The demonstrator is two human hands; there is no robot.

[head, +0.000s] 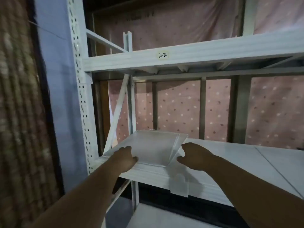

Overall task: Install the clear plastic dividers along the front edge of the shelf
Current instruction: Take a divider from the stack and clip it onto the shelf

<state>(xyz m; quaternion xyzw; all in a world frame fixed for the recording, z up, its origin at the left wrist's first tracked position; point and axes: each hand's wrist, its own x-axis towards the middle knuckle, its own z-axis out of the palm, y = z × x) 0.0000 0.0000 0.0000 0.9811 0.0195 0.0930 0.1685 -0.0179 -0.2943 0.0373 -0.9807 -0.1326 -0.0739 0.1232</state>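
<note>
A: Where are the clear plastic dividers (153, 148)?
B: Stacked flat at the left end of the white shelf (230, 155), one sheet (179, 183) hanging over its front edge.
A: The hands?
B: Left hand (126, 157) rests curled on the stack's near-left corner. Right hand (194, 156) grips the overhanging sheet.
A: Above?
B: A beam labelled "2-2" (162, 55).

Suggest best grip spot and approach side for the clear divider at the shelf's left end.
Probably its two side edges near the front. The clear divider lies on the shelf, so its face gives no purchase. Left hand and right hand already flank it from the front; its right edge looks lifted.
</note>
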